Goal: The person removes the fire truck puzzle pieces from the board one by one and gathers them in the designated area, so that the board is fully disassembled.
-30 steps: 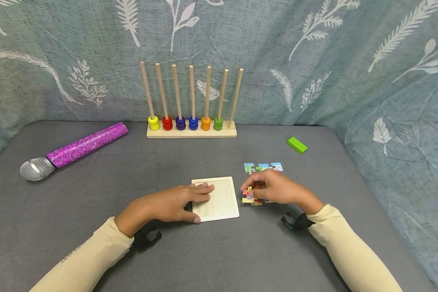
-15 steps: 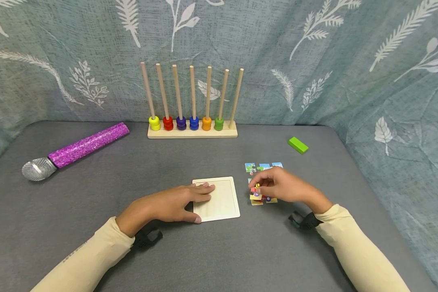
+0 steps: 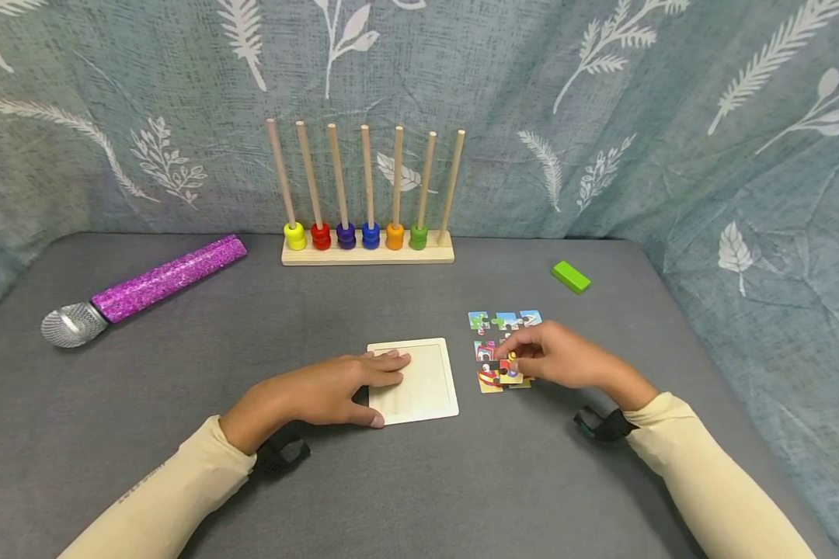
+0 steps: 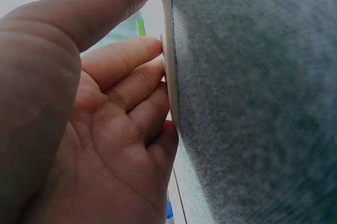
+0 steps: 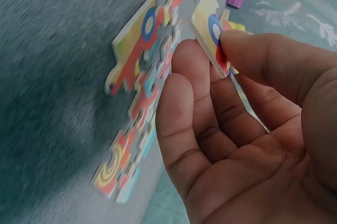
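My left hand [image 3: 322, 390] rests with extended fingers on the left side of a square wooden puzzle tray [image 3: 429, 384], its thumb at the near corner. In the left wrist view, the fingertips [image 4: 150, 48] touch the tray's edge. Between thumb and fingers, my right hand [image 3: 566, 357] pinches a jigsaw piece [image 5: 207, 19] printed in yellow, red and blue. It is raised over the other jigsaw pieces [image 3: 489, 381], which lie loosely arranged on the table to the right of the tray. The right hand hides some of them in the head view.
At the back stands a wooden peg rack [image 3: 368, 258] with coloured rings on most pegs. A glittery purple microphone [image 3: 168, 277] lies at the left. One green block [image 3: 571, 277] sits at the back right. A patterned curtain [image 3: 503, 101] hangs behind the grey table [image 3: 405, 497].
My right hand has moved to the right over the loose pieces, carrying the pinched jigsaw piece, and more pieces on the left now show. The left hand stays on the tray.
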Available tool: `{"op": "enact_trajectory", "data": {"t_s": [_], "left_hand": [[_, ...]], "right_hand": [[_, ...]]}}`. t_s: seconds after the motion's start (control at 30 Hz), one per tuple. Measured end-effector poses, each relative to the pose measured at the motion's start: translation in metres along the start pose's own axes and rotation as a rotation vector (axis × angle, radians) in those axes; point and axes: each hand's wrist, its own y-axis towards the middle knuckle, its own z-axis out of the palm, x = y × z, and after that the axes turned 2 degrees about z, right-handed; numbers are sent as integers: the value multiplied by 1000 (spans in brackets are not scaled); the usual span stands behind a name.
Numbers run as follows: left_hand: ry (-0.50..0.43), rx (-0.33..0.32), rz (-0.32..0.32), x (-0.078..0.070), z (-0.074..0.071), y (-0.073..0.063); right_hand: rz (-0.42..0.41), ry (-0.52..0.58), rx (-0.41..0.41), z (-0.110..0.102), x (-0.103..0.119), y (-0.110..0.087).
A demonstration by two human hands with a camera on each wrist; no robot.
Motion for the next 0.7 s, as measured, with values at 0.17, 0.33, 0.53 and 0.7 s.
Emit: {"op": "enact_trajectory", "data": {"t_s": [0.17, 0.33, 0.53, 0.7], "left_hand": [[-1, 1, 1, 1, 1, 0], [-2, -7, 8, 2, 2, 0], [-12, -7, 7, 1, 1, 0], [-9, -1, 5, 0, 0, 0]], "right_hand": [[17, 21, -13, -5, -4, -7], [47, 19, -32, -10, -8, -13], [49, 1, -41, -14, -13, -19], [66, -31, -62, -15, -17, -24]]}}
